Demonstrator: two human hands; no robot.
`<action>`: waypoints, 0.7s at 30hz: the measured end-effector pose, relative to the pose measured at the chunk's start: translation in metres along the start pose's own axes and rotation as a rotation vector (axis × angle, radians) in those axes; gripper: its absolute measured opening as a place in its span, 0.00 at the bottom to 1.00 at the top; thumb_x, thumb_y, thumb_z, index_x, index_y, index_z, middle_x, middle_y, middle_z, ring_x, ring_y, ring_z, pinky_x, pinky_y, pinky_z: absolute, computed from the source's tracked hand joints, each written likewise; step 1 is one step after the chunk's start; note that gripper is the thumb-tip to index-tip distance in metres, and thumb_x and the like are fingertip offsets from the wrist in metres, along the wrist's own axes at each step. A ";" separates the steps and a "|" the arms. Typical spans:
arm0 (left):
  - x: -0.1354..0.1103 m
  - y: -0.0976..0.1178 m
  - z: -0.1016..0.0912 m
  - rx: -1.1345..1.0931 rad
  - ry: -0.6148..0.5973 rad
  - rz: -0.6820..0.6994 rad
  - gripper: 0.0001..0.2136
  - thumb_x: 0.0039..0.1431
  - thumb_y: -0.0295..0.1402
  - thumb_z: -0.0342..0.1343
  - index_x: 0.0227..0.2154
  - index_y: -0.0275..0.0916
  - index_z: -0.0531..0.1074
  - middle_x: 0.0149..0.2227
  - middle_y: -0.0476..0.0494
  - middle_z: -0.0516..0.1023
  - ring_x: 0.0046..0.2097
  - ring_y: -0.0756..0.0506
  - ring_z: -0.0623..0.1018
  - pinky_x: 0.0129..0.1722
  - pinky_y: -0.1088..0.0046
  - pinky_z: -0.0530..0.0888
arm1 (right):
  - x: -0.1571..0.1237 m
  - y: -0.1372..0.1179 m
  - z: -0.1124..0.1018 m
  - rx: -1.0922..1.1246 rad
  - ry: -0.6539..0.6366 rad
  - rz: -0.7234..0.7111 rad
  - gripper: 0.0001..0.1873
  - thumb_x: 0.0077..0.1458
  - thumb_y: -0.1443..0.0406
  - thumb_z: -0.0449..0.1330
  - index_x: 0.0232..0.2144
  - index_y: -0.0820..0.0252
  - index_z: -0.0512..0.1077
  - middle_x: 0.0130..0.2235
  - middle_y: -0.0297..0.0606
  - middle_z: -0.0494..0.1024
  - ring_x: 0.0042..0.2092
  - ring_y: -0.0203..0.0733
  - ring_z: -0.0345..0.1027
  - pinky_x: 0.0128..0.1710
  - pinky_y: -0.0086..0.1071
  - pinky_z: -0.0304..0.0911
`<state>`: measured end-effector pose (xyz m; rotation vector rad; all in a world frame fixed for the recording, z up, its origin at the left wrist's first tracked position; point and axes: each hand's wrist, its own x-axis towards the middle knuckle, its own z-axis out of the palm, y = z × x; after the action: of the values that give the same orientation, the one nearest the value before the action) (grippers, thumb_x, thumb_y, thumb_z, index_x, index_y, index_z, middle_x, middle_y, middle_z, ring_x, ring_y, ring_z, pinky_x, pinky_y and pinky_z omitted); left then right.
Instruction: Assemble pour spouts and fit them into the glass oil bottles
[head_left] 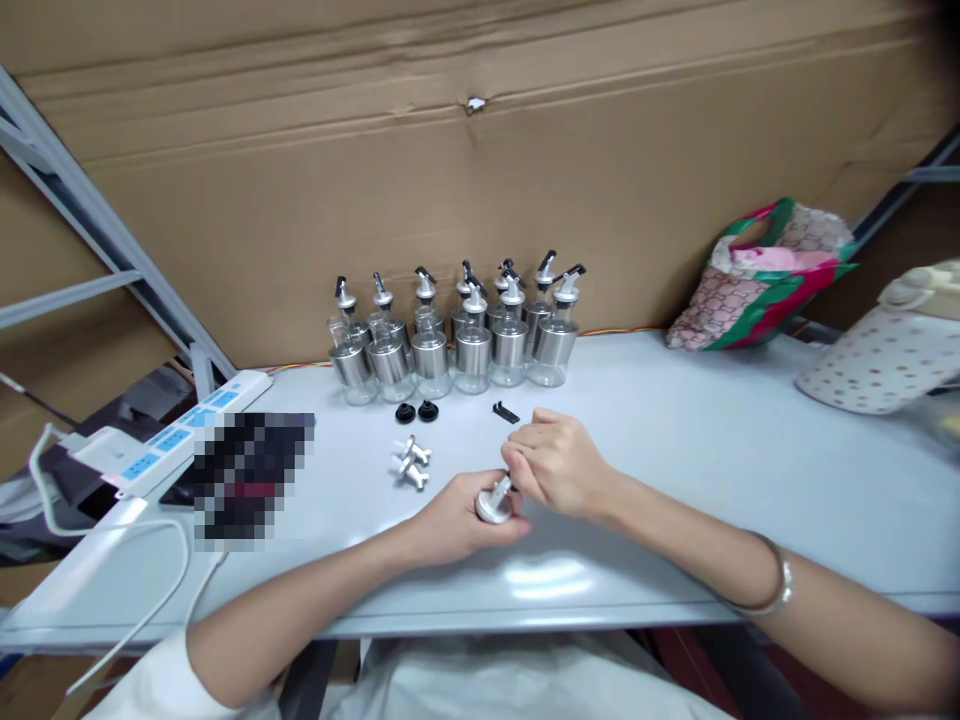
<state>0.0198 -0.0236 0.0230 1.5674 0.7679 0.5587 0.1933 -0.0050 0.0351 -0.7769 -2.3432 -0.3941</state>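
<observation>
A silver pourer spout (492, 503) with a round cap is gripped in my left hand (457, 520), low over the table. My right hand (559, 462) is closed at the spout's upper end, where a bit of something dark shows; the fingers hide most of it. Just beyond my right hand lies a small black flip lid (506, 412). To the left are two silver spouts (412, 463) lying on their sides and two black stoppers (417, 411). Behind them stand rows of glass bottles (472, 352) with steel sleeves, several topped with spouts and some in front without.
A white power strip (187, 430) with a plug and cable lies at the left, beside a pixelated dark device (255, 475). At the right are a patterned bag (757, 280) and a spotted white container (885, 345). Cardboard (480, 200) walls the table's back.
</observation>
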 end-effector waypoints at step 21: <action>-0.002 0.002 -0.003 -0.035 -0.072 -0.026 0.15 0.50 0.40 0.62 0.29 0.38 0.63 0.18 0.59 0.64 0.18 0.56 0.62 0.22 0.78 0.59 | -0.016 0.089 0.023 0.086 -0.364 0.634 0.10 0.57 0.71 0.53 0.37 0.64 0.74 0.31 0.42 0.79 0.32 0.41 0.71 0.34 0.30 0.62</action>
<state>0.0163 -0.0232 0.0256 1.5354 0.7192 0.4915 0.2472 0.0680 0.0146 -1.5811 -2.2452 0.1351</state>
